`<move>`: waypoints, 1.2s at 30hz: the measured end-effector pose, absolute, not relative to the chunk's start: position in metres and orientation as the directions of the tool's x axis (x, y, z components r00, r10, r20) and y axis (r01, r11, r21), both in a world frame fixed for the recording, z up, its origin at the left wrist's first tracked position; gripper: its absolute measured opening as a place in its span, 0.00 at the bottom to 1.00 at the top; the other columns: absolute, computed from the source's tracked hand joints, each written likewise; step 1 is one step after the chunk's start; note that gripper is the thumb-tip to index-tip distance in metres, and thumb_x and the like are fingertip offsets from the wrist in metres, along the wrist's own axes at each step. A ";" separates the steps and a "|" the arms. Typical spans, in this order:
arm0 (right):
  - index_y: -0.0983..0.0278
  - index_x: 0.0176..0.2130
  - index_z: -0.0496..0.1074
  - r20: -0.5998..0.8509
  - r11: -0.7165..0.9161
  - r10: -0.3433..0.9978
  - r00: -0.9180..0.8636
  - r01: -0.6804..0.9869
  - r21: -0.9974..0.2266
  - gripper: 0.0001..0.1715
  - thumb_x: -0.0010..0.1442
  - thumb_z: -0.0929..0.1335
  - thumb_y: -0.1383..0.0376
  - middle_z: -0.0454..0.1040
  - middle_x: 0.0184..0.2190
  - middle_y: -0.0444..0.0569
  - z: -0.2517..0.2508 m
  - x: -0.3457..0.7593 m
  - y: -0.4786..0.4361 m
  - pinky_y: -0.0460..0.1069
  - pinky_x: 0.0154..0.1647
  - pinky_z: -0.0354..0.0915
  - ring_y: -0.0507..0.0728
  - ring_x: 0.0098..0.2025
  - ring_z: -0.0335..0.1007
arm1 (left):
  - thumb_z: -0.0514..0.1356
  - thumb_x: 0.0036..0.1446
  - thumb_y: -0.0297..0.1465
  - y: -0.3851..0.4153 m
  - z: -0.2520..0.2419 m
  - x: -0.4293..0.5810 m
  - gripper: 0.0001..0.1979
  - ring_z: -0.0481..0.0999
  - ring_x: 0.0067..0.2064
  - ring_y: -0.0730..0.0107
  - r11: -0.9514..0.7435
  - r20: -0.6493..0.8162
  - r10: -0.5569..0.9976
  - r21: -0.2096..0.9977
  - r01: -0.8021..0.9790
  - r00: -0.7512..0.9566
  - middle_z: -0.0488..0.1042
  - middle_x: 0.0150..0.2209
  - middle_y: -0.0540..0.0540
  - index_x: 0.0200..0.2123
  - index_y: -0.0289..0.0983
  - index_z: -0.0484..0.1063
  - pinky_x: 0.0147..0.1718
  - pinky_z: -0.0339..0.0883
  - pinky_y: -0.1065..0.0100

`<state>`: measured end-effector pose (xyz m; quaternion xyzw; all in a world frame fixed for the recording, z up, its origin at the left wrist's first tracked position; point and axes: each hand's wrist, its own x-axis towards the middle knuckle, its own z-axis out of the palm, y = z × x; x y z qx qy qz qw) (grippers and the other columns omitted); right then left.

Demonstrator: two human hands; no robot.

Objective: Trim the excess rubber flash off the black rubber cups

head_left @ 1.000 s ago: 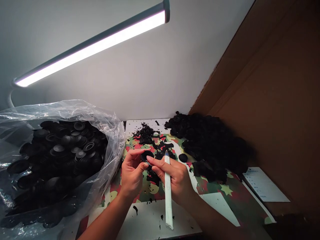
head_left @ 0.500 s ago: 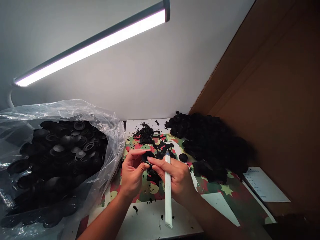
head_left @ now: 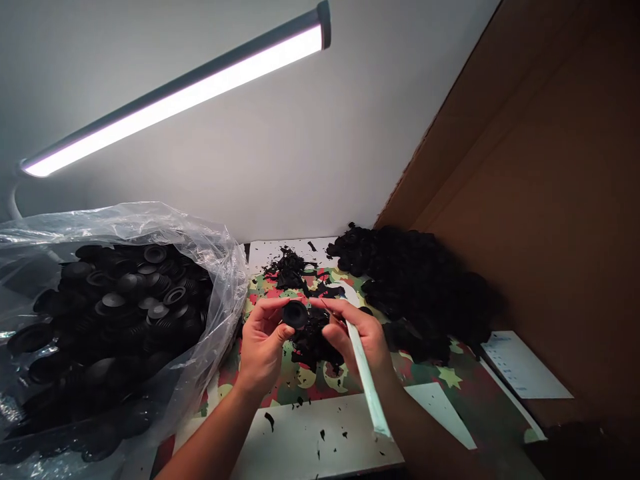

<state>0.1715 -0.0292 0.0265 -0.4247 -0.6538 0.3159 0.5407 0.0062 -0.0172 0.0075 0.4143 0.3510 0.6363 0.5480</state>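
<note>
My left hand (head_left: pixel 261 353) pinches a round black rubber cap (head_left: pixel 295 315) between thumb and fingers, its hollow ringed face turned toward me. To its right, my right hand (head_left: pixel 369 337) is closed on a white-handled knife (head_left: pixel 367 383). The handle slants down toward my right forearm, and the thin tip points up and left. My right index finger reaches toward the cap, while the thumb stands apart from it. Black rubber scraps (head_left: pixel 315 340) lie on the patterned mat (head_left: pixel 280 393) beneath and between my hands.
At left, a clear plastic bag (head_left: pixel 230 267) holds many black ribbed rubber parts (head_left: pixel 115 300). A large black heap (head_left: pixel 425 287) lies at right beside a cardboard wall (head_left: pixel 540 233). A small shavings pile (head_left: pixel 287 267) sits behind my hands. A lit lamp (head_left: pixel 175 100) hangs above.
My right hand has drawn back to the right from the cap, its fingers no longer on it. The knife handle now slants more. The cap faces me more openly.
</note>
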 end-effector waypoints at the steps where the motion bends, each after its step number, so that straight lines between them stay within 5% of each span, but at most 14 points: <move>1: 0.62 0.46 0.80 0.446 0.452 0.891 -0.080 0.230 -0.862 0.24 0.64 0.68 0.47 0.80 0.32 0.48 0.026 0.170 -0.028 0.47 0.30 0.70 0.55 0.30 0.75 | 0.76 0.42 0.37 -0.017 0.006 0.005 0.19 0.79 0.38 0.64 -0.154 0.143 0.988 0.907 -0.392 -0.058 0.81 0.36 0.45 0.38 0.40 0.80 0.38 0.72 0.68; 5: 0.63 0.37 0.79 0.503 0.516 0.855 -0.122 0.295 -0.804 0.10 0.65 0.69 0.60 0.77 0.26 0.46 0.022 0.161 -0.025 0.45 0.27 0.67 0.53 0.26 0.71 | 0.76 0.42 0.34 -0.016 0.002 0.004 0.17 0.78 0.40 0.63 -0.168 0.152 0.986 0.934 -0.315 -0.076 0.80 0.37 0.45 0.38 0.39 0.81 0.40 0.72 0.68; 10: 0.62 0.35 0.76 0.664 0.630 0.746 -0.044 0.371 -0.683 0.11 0.64 0.64 0.70 0.73 0.23 0.43 0.014 0.152 -0.026 0.45 0.26 0.63 0.52 0.25 0.67 | 0.76 0.41 0.36 -0.018 0.003 0.010 0.19 0.76 0.37 0.67 -0.099 0.078 0.994 0.922 -0.375 -0.070 0.78 0.35 0.46 0.38 0.38 0.81 0.36 0.71 0.71; 14: 0.62 0.32 0.71 0.529 0.495 0.847 0.046 0.296 -0.817 0.10 0.65 0.66 0.63 0.71 0.23 0.42 0.015 0.153 -0.027 0.44 0.23 0.60 0.51 0.23 0.63 | 0.76 0.42 0.38 -0.019 0.008 0.014 0.19 0.75 0.35 0.69 -0.019 0.007 1.000 0.876 -0.483 -0.027 0.78 0.35 0.47 0.39 0.39 0.81 0.34 0.73 0.71; 20: 0.62 0.28 0.66 0.386 0.348 0.919 0.086 0.286 -0.893 0.22 0.67 0.65 0.50 0.62 0.20 0.39 0.018 0.165 -0.021 0.44 0.21 0.55 0.50 0.21 0.55 | 0.79 0.34 0.39 -0.016 0.011 0.008 0.28 0.77 0.34 0.69 0.010 -0.006 1.000 0.856 -0.516 0.009 0.80 0.35 0.46 0.42 0.40 0.82 0.33 0.73 0.73; 22: 0.62 0.31 0.69 0.375 0.347 0.927 0.029 0.318 -0.883 0.22 0.64 0.67 0.48 0.63 0.22 0.39 0.016 0.169 -0.020 0.44 0.22 0.57 0.50 0.22 0.57 | 0.80 0.32 0.37 -0.015 0.010 0.006 0.29 0.78 0.34 0.70 0.003 -0.005 1.000 0.854 -0.521 -0.003 0.80 0.34 0.47 0.42 0.40 0.82 0.33 0.73 0.74; 27: 0.61 0.57 0.72 0.476 0.491 0.870 -0.130 0.325 -0.808 0.29 0.67 0.64 0.45 0.74 0.32 0.47 0.017 0.177 -0.027 0.48 0.34 0.69 0.55 0.32 0.70 | 0.78 0.37 0.37 -0.013 0.008 0.004 0.26 0.80 0.38 0.66 -0.012 0.005 1.000 0.858 -0.514 -0.016 0.82 0.38 0.44 0.43 0.40 0.82 0.38 0.74 0.71; 36: 0.59 0.57 0.76 0.630 0.663 0.742 -0.229 0.385 -0.642 0.21 0.72 0.62 0.56 0.74 0.31 0.49 0.028 0.175 -0.031 0.48 0.32 0.70 0.54 0.31 0.71 | 0.78 0.38 0.38 -0.014 0.009 0.002 0.24 0.78 0.41 0.64 -0.065 0.066 0.998 0.904 -0.423 -0.013 0.81 0.40 0.44 0.42 0.40 0.83 0.37 0.73 0.71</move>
